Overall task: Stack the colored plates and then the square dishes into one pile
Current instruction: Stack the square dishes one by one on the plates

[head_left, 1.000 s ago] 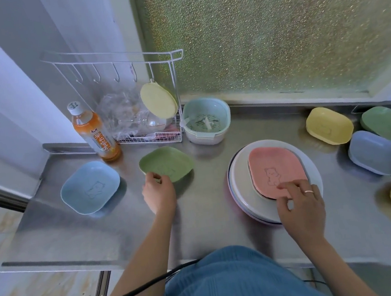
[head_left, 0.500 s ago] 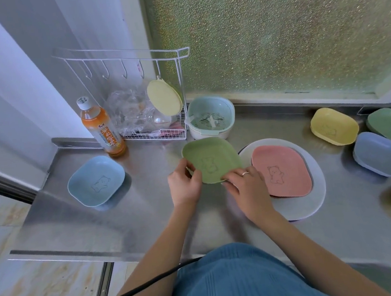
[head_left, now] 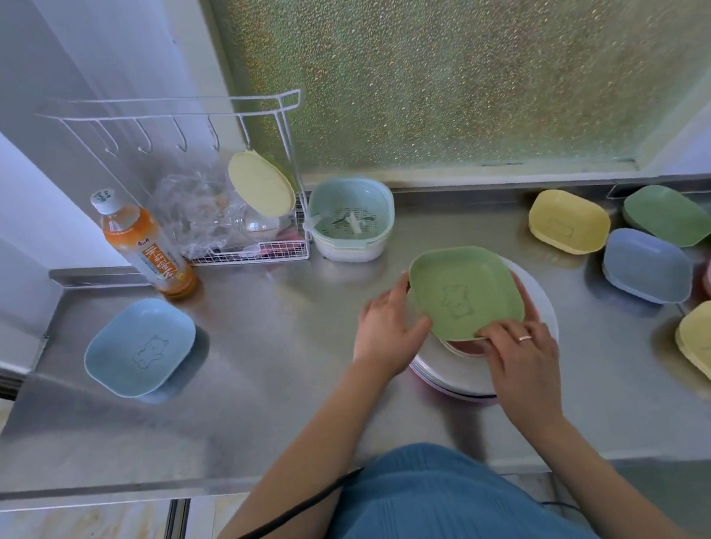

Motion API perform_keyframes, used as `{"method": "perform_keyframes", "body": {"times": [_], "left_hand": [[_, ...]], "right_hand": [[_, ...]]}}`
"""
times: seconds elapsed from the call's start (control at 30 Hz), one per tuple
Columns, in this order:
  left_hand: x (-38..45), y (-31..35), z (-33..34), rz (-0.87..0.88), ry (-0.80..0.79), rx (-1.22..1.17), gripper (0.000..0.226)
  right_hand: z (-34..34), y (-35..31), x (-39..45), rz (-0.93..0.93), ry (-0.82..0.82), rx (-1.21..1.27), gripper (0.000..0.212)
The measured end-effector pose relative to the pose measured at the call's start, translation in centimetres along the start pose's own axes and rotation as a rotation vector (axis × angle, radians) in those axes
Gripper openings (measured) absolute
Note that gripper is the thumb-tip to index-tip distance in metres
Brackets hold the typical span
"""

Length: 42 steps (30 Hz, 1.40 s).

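A stainless steel counter (head_left: 272,409) is set below a frosted window (head_left: 476,59). The green square plastic dish (head_left: 465,290) is gripped by the left hand (head_left: 389,331) and right hand (head_left: 523,359) over the stack of round plates (head_left: 537,307); bare steel lies toward the front edge.

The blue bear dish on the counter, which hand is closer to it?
Left. The left hand holds the green dish's left edge, on the side facing the blue dish, though well apart from it. The right hand grips the green dish's near right edge, farther off.
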<state>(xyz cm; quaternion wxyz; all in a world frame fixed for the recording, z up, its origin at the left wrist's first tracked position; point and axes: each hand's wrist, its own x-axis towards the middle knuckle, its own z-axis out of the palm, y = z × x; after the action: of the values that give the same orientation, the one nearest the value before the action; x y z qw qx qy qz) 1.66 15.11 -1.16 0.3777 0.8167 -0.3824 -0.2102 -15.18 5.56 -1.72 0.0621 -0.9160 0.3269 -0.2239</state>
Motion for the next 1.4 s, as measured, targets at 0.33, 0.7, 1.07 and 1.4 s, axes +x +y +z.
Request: {"method": "perform_keyframes", "body": {"times": [0.33,0.7,1.07,1.4], "left_hand": [[0.2,1.0,1.2,0.019,-0.107,0.057,0.093],[0.7,1.6,2.7,-0.026,-0.147,0.126,0.090],[1.4,1.5,3.4,0.002,-0.134,0.251,0.063],[0.6,-1.9,-0.3,-0.140,0.160,0.153,0.050]], "right_hand": [[-1.0,1.4,-0.4,0.006,-0.053,-0.139,0.027],[-1.8,2.3,0.1,0.027,-0.038,-0.132,0.027],[0.6,3.1,2.4,0.337,-0.295,0.018,0.056],[0.9,0.1,2.7,0.166,-0.091,-0.044,0.056]]}}
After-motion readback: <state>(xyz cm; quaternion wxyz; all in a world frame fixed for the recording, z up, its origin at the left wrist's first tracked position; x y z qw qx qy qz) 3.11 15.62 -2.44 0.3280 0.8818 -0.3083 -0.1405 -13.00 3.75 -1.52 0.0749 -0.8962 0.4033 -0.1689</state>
